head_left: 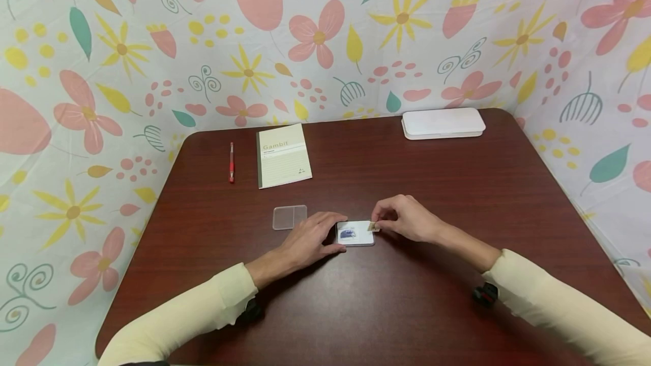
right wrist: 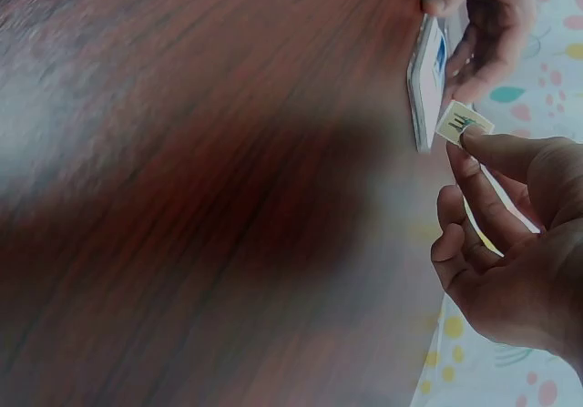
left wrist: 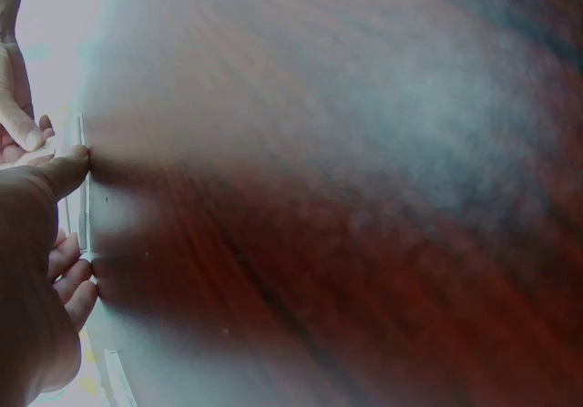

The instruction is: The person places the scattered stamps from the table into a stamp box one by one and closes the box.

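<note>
Near the centre of the tabletop (head_left: 325, 309), my head view shows me a shallow white case (head_left: 362, 236) with a small blue picture (head_left: 348, 234) on its left part. The person's left hand (head_left: 310, 239) grips the case's left end, while the right hand (head_left: 409, 220) pinches a small stamp-like card (head_left: 374, 227) at its right end; I cannot tell whether card and case touch. A clear plastic plate (head_left: 283, 217) lies left of the case, partly hidden by the left hand. Farther off I see a red pen (head_left: 231, 164), a Gambit notebook (head_left: 283, 156) and, at the far right, a white box (head_left: 443, 123).

From the left wrist, I see the left thumb against the case's edge; the card is hard to make out.

From the right wrist, I see dark marks on the card, held between thumb and forefinger.
</note>
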A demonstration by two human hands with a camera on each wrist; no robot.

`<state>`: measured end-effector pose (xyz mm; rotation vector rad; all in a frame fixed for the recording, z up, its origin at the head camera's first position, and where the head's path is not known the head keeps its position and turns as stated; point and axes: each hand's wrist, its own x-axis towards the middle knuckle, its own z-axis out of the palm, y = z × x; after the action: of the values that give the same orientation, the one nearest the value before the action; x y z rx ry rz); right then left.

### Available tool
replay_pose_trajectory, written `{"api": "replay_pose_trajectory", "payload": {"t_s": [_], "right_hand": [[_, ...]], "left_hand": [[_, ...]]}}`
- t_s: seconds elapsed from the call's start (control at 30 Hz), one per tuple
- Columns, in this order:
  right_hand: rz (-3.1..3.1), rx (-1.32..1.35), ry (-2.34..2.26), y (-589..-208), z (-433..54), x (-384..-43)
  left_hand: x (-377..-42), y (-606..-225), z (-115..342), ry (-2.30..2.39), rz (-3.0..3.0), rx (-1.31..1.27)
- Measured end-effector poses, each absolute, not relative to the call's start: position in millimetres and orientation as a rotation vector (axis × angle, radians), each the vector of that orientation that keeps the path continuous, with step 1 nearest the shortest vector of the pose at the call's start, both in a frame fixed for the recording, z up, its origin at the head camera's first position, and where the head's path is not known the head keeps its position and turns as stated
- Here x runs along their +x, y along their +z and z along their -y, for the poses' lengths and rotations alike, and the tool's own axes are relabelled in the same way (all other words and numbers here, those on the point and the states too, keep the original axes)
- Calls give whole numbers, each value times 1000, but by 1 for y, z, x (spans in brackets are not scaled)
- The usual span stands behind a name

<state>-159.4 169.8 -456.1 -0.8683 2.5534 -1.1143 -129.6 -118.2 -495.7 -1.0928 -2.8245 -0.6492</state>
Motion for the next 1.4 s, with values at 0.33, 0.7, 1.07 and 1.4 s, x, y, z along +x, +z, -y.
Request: {"api": "replay_pose_trajectory", "payload": {"t_s": [0.33,0.7,1.07,1.4], "right_hand": [[-2513,-842,-1121,-463,-155,-159],[-2609,-808,-1101,-469,-148,-158],[-2726,-782,-1043,-475,-143,-155],[-2825,-818,-938,-471,-141,-149]], "left_hand": [[-131,-497,118,-647,2843,-1085],[-131,-496,118,-640,2831,-1098],[-131,-498,118,-633,2838,-1096],[-131,-496,118,-632,2852,-1088]]}}
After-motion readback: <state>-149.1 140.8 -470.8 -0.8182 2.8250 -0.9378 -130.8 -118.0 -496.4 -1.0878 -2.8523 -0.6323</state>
